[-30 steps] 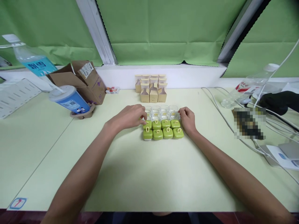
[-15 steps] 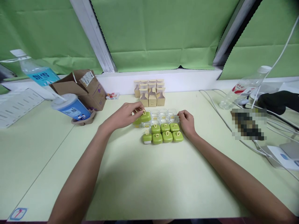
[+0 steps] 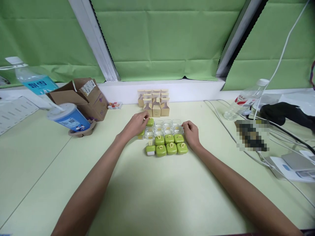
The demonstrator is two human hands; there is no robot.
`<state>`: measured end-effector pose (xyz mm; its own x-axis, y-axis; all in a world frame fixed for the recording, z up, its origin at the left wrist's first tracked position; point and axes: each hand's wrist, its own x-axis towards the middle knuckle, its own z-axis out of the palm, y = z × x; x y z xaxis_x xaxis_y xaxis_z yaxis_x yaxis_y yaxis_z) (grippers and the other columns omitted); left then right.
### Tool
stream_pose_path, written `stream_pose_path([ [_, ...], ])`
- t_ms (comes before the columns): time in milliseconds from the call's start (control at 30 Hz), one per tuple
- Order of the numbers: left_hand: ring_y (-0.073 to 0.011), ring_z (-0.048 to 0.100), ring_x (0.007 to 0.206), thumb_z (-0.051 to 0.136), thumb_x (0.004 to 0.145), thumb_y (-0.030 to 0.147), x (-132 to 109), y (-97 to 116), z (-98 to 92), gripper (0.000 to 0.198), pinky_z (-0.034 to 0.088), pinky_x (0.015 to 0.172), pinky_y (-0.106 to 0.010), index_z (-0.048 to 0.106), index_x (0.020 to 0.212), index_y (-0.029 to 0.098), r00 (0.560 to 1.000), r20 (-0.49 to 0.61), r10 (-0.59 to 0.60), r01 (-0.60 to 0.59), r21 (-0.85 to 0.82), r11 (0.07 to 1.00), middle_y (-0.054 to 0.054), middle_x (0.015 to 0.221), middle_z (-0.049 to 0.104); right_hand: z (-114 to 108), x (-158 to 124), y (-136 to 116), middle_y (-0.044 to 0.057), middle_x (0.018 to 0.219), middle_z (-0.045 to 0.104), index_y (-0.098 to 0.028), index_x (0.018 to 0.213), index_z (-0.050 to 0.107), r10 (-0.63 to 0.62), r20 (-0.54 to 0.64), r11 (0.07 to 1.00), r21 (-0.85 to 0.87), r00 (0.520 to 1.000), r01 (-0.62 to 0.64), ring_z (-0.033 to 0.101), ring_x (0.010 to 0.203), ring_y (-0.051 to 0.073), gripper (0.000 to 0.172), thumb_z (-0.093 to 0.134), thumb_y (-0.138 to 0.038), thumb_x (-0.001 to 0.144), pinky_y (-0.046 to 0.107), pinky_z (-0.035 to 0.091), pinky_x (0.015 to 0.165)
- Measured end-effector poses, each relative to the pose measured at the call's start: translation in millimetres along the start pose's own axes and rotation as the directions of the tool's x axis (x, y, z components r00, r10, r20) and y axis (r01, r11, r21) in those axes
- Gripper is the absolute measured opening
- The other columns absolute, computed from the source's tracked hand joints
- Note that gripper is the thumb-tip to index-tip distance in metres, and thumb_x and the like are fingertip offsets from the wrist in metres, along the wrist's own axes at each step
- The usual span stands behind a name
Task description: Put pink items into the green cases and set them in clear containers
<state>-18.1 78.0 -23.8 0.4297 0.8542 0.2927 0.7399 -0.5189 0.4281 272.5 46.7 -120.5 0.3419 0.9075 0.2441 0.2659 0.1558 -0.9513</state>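
Two rows of small clear plastic containers (image 3: 168,130) stand together in the middle of the table. My left hand (image 3: 136,124) is at their left end, fingertips pinching the loop of a green lid (image 3: 150,122), which sits at the back row's left end. Partly behind that hand, another green lid (image 3: 141,133) tops a front-row container. My right hand (image 3: 191,134) has its fingers curled against the right-end clear container (image 3: 178,129), gripping its edge. In front lie several green lids (image 3: 171,148) with pale loops; the leftmost lid (image 3: 150,149) shows a white underside.
Small open cardboard boxes (image 3: 156,108) stand grouped by the wall. To the left are a brown carton (image 3: 86,98), a blue cup (image 3: 71,118) and a bottle (image 3: 36,80). A clear bottle (image 3: 242,103), cables (image 3: 222,126) and a blurred object (image 3: 252,135) lie right.
My left hand has lowered the green lid from above the front containers to the left end of the back row. My right hand stays at the right edge; the view has shifted slightly.
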Motion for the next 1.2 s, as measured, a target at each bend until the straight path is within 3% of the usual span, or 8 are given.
stream_pose_path([
  [700,-0.0275,0.071,0.096,0.045,0.106,0.031,2.2,-17.0,21.6,0.017,0.051,0.083,-0.04,0.059,0.099,0.023,1.0,-0.023,0.004,-0.004,0.01,1.0,-0.01,0.104,0.075,-0.1,0.5,-0.2,-0.003,0.069,0.055,-0.025,0.075,0.063,-0.004,0.009,1.0,-0.011,1.0,0.004,0.048,0.07,0.018,0.03,0.059,-0.05,0.091,0.034,0.038,0.069],
  [1200,-0.0291,0.072,0.102,0.045,0.106,0.028,0.3,-18.9,22.6,0.014,0.052,0.087,-0.042,0.057,0.099,0.023,1.0,-0.017,-0.017,0.018,0.021,1.0,-0.011,0.107,0.075,-1.2,-1.0,-4.1,-0.002,0.069,0.056,-0.024,0.074,0.064,0.009,0.016,1.0,-0.014,1.0,-0.009,0.048,0.069,0.018,0.028,0.06,-0.046,0.091,0.034,0.037,0.067],
])
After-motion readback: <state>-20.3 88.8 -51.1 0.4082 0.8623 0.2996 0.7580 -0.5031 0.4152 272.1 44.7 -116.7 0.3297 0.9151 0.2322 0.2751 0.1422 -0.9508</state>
